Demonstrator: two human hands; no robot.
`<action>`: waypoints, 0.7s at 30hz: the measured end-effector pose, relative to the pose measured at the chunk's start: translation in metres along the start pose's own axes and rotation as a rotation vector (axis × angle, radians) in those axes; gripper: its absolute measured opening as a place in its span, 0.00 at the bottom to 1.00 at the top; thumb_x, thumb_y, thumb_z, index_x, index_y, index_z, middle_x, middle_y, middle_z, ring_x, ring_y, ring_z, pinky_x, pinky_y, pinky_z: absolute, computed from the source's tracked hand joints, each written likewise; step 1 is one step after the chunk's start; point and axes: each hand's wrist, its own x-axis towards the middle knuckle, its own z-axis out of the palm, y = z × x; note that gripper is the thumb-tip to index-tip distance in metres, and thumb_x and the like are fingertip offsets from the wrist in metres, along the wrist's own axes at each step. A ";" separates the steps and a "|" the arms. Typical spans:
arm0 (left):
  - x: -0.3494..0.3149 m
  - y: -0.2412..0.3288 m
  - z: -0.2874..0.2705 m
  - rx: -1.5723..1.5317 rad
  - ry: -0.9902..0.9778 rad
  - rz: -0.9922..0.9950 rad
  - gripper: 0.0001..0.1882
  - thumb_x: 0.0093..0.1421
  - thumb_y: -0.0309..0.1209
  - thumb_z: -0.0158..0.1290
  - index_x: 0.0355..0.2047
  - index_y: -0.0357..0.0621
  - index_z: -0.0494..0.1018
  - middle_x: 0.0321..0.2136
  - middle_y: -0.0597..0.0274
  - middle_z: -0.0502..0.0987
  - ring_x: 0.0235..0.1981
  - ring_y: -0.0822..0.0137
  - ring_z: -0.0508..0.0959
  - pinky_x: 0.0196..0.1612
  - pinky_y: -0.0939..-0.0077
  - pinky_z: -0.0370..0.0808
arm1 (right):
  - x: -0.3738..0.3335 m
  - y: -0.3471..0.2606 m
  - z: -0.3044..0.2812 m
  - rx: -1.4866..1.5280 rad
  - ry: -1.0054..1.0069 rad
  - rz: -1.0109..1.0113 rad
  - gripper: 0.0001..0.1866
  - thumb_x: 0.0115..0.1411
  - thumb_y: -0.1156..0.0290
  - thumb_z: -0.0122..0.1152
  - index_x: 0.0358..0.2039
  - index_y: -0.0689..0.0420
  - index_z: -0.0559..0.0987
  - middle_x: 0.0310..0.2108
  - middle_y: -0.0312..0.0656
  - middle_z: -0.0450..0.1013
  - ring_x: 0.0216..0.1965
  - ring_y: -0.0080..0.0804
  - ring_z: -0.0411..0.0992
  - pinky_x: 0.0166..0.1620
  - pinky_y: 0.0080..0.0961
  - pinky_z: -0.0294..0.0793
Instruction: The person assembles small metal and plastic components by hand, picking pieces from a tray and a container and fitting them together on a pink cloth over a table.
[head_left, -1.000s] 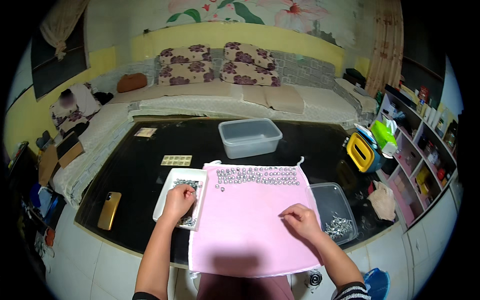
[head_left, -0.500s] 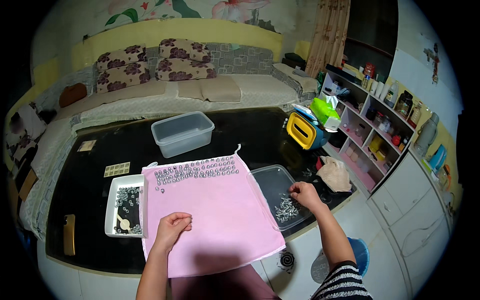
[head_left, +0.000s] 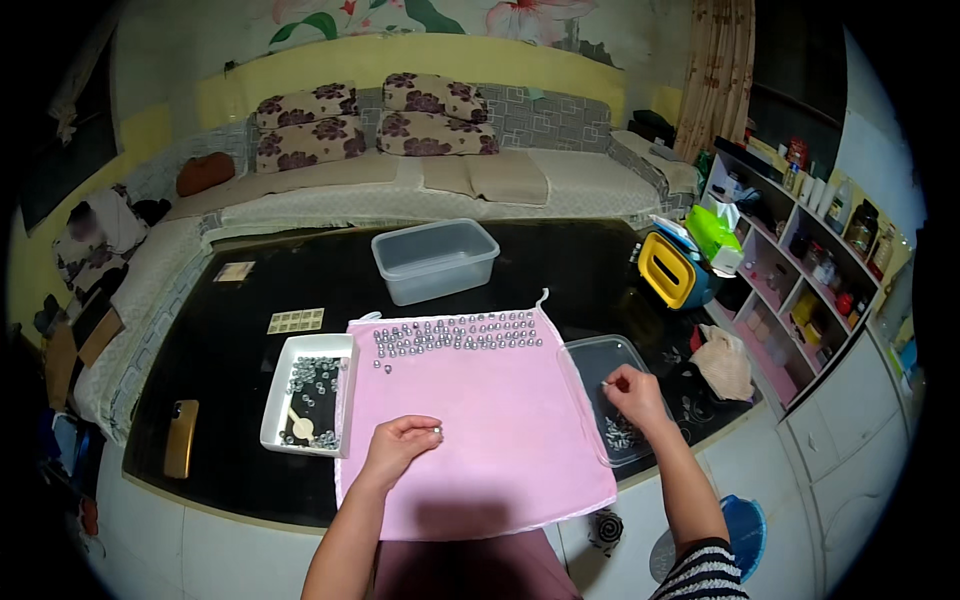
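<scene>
Fingers (head_left: 422, 423) of the left hand (head_left: 393, 448) pinch a small silver piece (head_left: 437, 430) above the pink cloth (head_left: 480, 400); those of the right hand (head_left: 637, 400) are drawn together, their hold too small to tell. Left of the cloth, a white tray (head_left: 267, 400) contains silver beads (head_left: 318, 372) and a cream spoon (head_left: 302, 425); at its right edge, a clear tray (head_left: 590, 358) contains slim silver pieces (head_left: 620, 433). Beyond the cloth stands a clear tub (head_left: 435, 270). Half a second ago the right hand reached the slim pieces; now its fingertips are clear of them, wrist bent.
</scene>
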 end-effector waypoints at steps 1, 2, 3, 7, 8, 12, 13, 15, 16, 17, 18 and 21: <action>0.001 -0.001 -0.001 0.002 -0.003 0.001 0.10 0.49 0.20 0.54 0.34 0.33 0.72 0.29 0.59 0.76 0.31 0.73 0.76 0.37 0.84 0.73 | -0.002 -0.012 0.012 0.146 0.013 -0.022 0.06 0.45 0.73 0.59 0.25 0.61 0.75 0.18 0.43 0.72 0.20 0.27 0.71 0.27 0.21 0.70; 0.001 -0.001 -0.001 0.004 -0.005 0.002 0.10 0.49 0.19 0.55 0.34 0.33 0.72 0.29 0.58 0.76 0.31 0.73 0.76 0.37 0.84 0.73 | -0.001 -0.023 0.027 0.268 -0.065 0.000 0.06 0.46 0.73 0.59 0.25 0.61 0.75 0.16 0.38 0.71 0.19 0.18 0.68 0.25 0.16 0.68; 0.000 -0.001 -0.001 0.002 -0.002 0.006 0.10 0.49 0.19 0.55 0.34 0.33 0.72 0.29 0.58 0.76 0.32 0.73 0.76 0.38 0.84 0.73 | -0.005 -0.041 0.038 0.395 -0.151 0.023 0.05 0.46 0.74 0.59 0.24 0.62 0.75 0.16 0.33 0.69 0.19 0.14 0.64 0.24 0.14 0.66; 0.000 -0.002 -0.003 -0.001 0.014 0.025 0.10 0.49 0.19 0.55 0.34 0.34 0.72 0.30 0.58 0.75 0.32 0.73 0.75 0.38 0.84 0.73 | -0.012 -0.097 0.089 0.622 -0.415 -0.045 0.03 0.47 0.78 0.57 0.23 0.63 0.73 0.17 0.29 0.66 0.21 0.10 0.62 0.24 0.10 0.64; 0.000 -0.002 -0.003 -0.003 0.021 0.034 0.10 0.49 0.19 0.55 0.34 0.34 0.72 0.29 0.59 0.75 0.31 0.74 0.75 0.38 0.84 0.73 | -0.011 -0.110 0.097 0.619 -0.433 -0.070 0.03 0.47 0.78 0.57 0.24 0.63 0.73 0.18 0.29 0.67 0.21 0.11 0.62 0.25 0.10 0.64; 0.002 -0.001 -0.002 -0.019 0.048 0.088 0.09 0.50 0.21 0.54 0.34 0.34 0.72 0.26 0.62 0.75 0.28 0.76 0.74 0.35 0.85 0.73 | -0.004 -0.130 0.128 0.777 -0.511 -0.023 0.03 0.47 0.78 0.57 0.25 0.62 0.73 0.20 0.31 0.68 0.22 0.12 0.64 0.26 0.10 0.65; 0.004 -0.001 -0.002 -0.002 0.069 0.088 0.09 0.51 0.21 0.54 0.35 0.34 0.72 0.25 0.63 0.74 0.27 0.76 0.74 0.34 0.85 0.72 | -0.002 -0.130 0.137 0.869 -0.526 -0.004 0.03 0.47 0.78 0.57 0.25 0.62 0.73 0.20 0.31 0.68 0.22 0.12 0.64 0.26 0.11 0.65; 0.007 -0.002 -0.003 0.034 0.107 0.089 0.10 0.51 0.22 0.54 0.35 0.35 0.72 0.23 0.64 0.74 0.25 0.77 0.73 0.33 0.86 0.72 | -0.002 -0.128 0.152 1.053 -0.553 0.035 0.04 0.47 0.78 0.57 0.26 0.61 0.73 0.20 0.32 0.69 0.22 0.13 0.64 0.26 0.11 0.65; 0.009 -0.003 -0.004 0.030 0.123 0.098 0.10 0.52 0.23 0.54 0.35 0.35 0.72 0.23 0.64 0.74 0.25 0.77 0.73 0.32 0.86 0.72 | -0.004 -0.128 0.156 1.077 -0.574 0.058 0.04 0.48 0.78 0.57 0.26 0.61 0.73 0.20 0.32 0.69 0.22 0.13 0.64 0.26 0.11 0.65; 0.010 -0.005 -0.006 0.027 0.138 0.107 0.10 0.52 0.23 0.54 0.35 0.35 0.72 0.23 0.64 0.74 0.25 0.77 0.73 0.32 0.86 0.72 | -0.006 -0.128 0.160 1.101 -0.595 0.082 0.04 0.48 0.78 0.57 0.26 0.61 0.73 0.21 0.32 0.68 0.22 0.14 0.64 0.26 0.11 0.65; 0.011 -0.006 -0.007 0.024 0.152 0.115 0.10 0.52 0.23 0.53 0.35 0.35 0.72 0.23 0.64 0.74 0.25 0.77 0.73 0.31 0.86 0.72 | -0.009 -0.127 0.163 1.124 -0.614 0.105 0.04 0.48 0.78 0.57 0.26 0.60 0.72 0.21 0.32 0.68 0.22 0.14 0.64 0.26 0.11 0.65; 0.014 -0.008 -0.007 0.035 0.190 0.094 0.10 0.52 0.23 0.53 0.36 0.34 0.72 0.25 0.62 0.75 0.26 0.76 0.74 0.32 0.85 0.73 | -0.015 -0.128 0.168 1.130 -0.646 0.089 0.04 0.48 0.78 0.57 0.26 0.60 0.72 0.21 0.32 0.68 0.22 0.14 0.65 0.26 0.12 0.65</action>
